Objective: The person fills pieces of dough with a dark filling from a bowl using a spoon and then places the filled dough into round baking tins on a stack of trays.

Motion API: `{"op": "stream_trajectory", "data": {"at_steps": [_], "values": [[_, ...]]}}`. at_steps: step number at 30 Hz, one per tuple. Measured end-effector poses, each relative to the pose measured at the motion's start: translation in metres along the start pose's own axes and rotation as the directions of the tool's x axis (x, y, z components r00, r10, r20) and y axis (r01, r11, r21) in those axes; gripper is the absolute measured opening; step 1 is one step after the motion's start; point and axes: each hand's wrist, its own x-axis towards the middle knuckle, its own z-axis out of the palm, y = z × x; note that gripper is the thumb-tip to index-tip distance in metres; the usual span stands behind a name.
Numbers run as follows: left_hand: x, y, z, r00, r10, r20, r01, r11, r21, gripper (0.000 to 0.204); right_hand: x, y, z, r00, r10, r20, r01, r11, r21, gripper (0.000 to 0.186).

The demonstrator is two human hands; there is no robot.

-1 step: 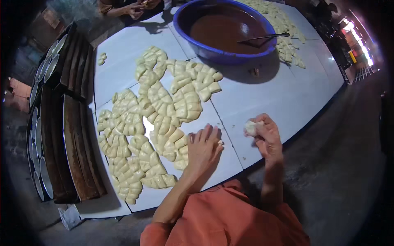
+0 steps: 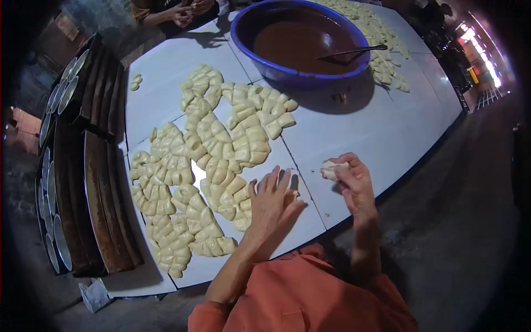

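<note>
Pale dough, cut into several small pieces lying in joined clusters (image 2: 204, 218), covers the left part of the white tiled table (image 2: 387, 155). My left hand (image 2: 271, 207) rests with fingers apart at the right edge of the dough, beside a small bit partly hidden by the fingers. My right hand (image 2: 357, 188) is raised a little over the bare tiles to its right, pinching a pale lump of dough (image 2: 333, 169) between thumb and fingers.
A blue basin (image 2: 265, 69) of brown liquid with a dark utensil (image 2: 365, 48) stands at the back. More dough (image 2: 381, 50) lies behind it. Stacked dark metal pans (image 2: 97, 199) line the left edge. Another person's hands (image 2: 185, 14) are at the far side.
My right hand has shifted slightly left with the dough lump, tilting it a little. My left hand's fingers have moved slightly, staying at the dough's edge.
</note>
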Motion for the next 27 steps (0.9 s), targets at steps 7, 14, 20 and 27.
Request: {"op": "stream_trajectory", "data": {"at_steps": [7, 14, 20, 27], "values": [[0.034, 0.0, 0.006, 0.769, -0.164, 0.617, 0.623, -0.023, -0.782, 0.035, 0.008, 0.041, 0.019, 0.998, 0.009, 0.07, 0.011, 0.96, -0.281, 0.032], [0.042, 0.021, 0.009, 0.815, -0.387, 0.43, 0.498, 0.089, -0.863, 0.038, 0.022, 0.041, 0.006, 0.994, -0.106, -0.038, 0.069, 0.841, -0.536, 0.019], [0.079, 0.026, 0.018, 0.957, -0.226, -0.183, -0.028, 0.554, -0.832, 0.054, 0.032, 0.023, 0.033, 0.991, -0.043, -0.124, 0.021, 0.985, -0.171, 0.017], [0.115, 0.057, 0.051, 0.897, -0.429, -0.102, -0.141, -0.059, -0.988, 0.058, 0.076, -0.001, 0.049, 1.0, 0.024, -0.011, -0.02, 0.957, 0.289, 0.012]]}}
